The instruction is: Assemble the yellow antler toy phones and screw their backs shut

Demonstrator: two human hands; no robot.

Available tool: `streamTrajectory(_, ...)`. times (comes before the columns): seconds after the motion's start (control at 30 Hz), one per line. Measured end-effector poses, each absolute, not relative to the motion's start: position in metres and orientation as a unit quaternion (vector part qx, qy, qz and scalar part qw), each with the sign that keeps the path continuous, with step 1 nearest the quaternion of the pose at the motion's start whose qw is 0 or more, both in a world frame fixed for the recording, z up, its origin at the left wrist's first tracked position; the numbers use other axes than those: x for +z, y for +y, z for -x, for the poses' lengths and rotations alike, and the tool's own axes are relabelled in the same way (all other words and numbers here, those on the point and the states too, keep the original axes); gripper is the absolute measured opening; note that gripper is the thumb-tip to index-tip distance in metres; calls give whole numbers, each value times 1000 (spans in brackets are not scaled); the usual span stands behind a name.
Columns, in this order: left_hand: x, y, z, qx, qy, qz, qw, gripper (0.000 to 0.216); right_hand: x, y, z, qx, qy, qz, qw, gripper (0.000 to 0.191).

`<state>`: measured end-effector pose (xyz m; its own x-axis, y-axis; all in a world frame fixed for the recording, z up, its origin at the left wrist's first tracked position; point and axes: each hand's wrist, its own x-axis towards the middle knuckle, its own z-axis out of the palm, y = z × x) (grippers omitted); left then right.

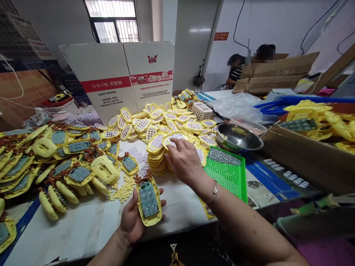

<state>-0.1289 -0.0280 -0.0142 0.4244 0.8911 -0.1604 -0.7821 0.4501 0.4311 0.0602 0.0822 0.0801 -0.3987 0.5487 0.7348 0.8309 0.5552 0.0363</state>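
Note:
My left hand (pixel 134 220) holds a yellow plastic toy shell (pixel 150 201) upright, with a grey-green panel and brown antler shapes at its top. My right hand (pixel 184 159) reaches over a stack of yellow front covers (pixel 156 162). Its thumb and fingers close on the near edge of a top yellow front cover (pixel 175 137) fitted with a pale button pad; the fingertips are partly hidden. Small yellow buttons (pixel 123 189) lie loose left of the held shell. Beside them rests another shell with a panel (pixel 129 163).
Many yellow shells (pixel 79 173) pile up at left. More covers (pixel 155 118) heap before a white carton (pixel 149 85). At right are a green perforated tray (pixel 226 177) with small metal parts, a metal bowl (pixel 240 136) and a cardboard box (pixel 302 159). Two people sit behind.

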Motion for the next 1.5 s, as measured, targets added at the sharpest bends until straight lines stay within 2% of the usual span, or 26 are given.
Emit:
streamTrajectory(0.1, -20, -30, 133, 535, 168, -159, 812, 39, 77, 96, -54, -276, -813, 412, 304, 14)
streamTrajectory(0.2, -19, -31, 136, 555, 186, -174, 792, 33, 69, 92, -60, -325, -795, 375, 348, 20)
streamTrajectory(0.27, -12, -29, 135, 557, 209, -186, 782, 40, 65, 83, -71, -329, -790, 349, 383, 25)
streamTrajectory(0.37, 8, -23, 128, 564, 225, -212, 765, 66, 59, 64, -91, -283, -803, 322, 414, 33)
streamTrajectory(0.47, 29, -19, 119, 567, 256, -267, 736, 84, 48, 40, -110, -199, -827, 305, 428, 46)
streamTrajectory(0.57, 40, -20, 115, 547, 293, -339, 707, 93, 34, 16, -125, -42, -871, 273, 406, 56)
streamTrajectory(0.73, 30, -28, 116, 417, 291, -363, 781, 97, 16, -14, -149, 226, -905, 205, 296, 47)
streamTrajectory(0.8, 24, -32, 114, 393, 282, -336, 808, 96, 8, -21, -154, 290, -874, 214, 326, 40)
streamTrajectory(0.87, 20, -35, 107, 385, 263, -315, 826, 97, -2, -23, -155, 364, -787, 263, 424, 37)
streamTrajectory(0.93, 17, -38, 99, 363, 244, -298, 849, 96, -13, -23, -150, 500, -651, 288, 493, 58)
streamTrajectory(0.97, 16, -39, 95, 347, 236, -291, 860, 93, -19, -21, -147, 587, -582, 273, 492, 73)
streamTrajectory(1.07, 14, -41, 86, 318, 235, -275, 876, 86, -35, -16, -138, 783, -443, 166, 403, 100)
streamTrajectory(1.2, 13, -41, 82, 321, 253, -274, 870, 85, -45, -13, -132, 821, -416, 120, 373, 111)
streamTrajectory(1.27, 13, -39, 82, 318, 263, -277, 868, 84, -44, -13, -131, 820, -412, 133, 375, 110)
streamTrajectory(1.37, 16, -36, 83, 342, 301, -305, 836, 87, -39, -12, -128, 803, -369, 177, 434, 92)
streamTrajectory(1.43, 18, -33, 84, 387, 352, -331, 785, 90, -36, -9, -123, 780, -319, 218, 492, 80)
streamTrajectory(1.5, 21, -29, 84, 426, 426, -346, 719, 87, -34, -7, -116, 770, -280, 250, 515, 77)
